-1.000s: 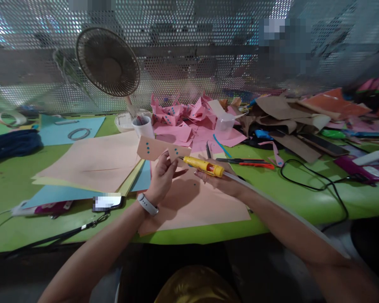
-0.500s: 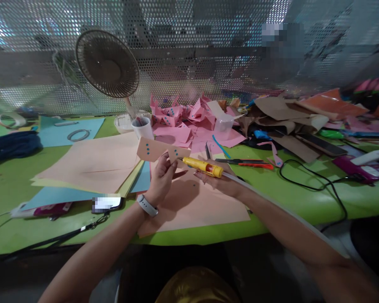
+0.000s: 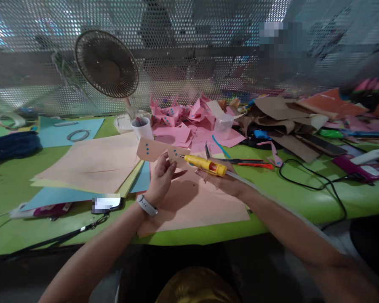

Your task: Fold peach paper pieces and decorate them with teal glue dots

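Note:
My left hand [image 3: 162,176], wearing a pale wristband, pinches a folded peach paper piece [image 3: 148,150] with small blue diamond-shaped dots on it. In my right hand [image 3: 219,181] lies a yellow glue-gun-like tool [image 3: 205,164] with a narrow metal tip and a reddish window. A long whitish stick or tube runs from its back along my forearm. The tip points left, close to the dots near my left fingertips; whether it touches the paper I cannot tell. Beneath both hands is a peach paper sheet [image 3: 196,214] with one small dark dot on it.
Left are stacked paper sheets [image 3: 91,164], a phone [image 3: 106,204] and a fan [image 3: 107,65]. Behind my hands stand a white cup [image 3: 142,128], folded pink paper pieces [image 3: 177,113] and a clear plastic cup [image 3: 223,126]. Tweezers [image 3: 207,150], a red-handled cutter [image 3: 255,165] and a black cable [image 3: 331,193] lie right.
The yellow tool has shifted slightly to the right with my right hand, and its tip is a little higher. My left hand and the paper piece have hardly moved.

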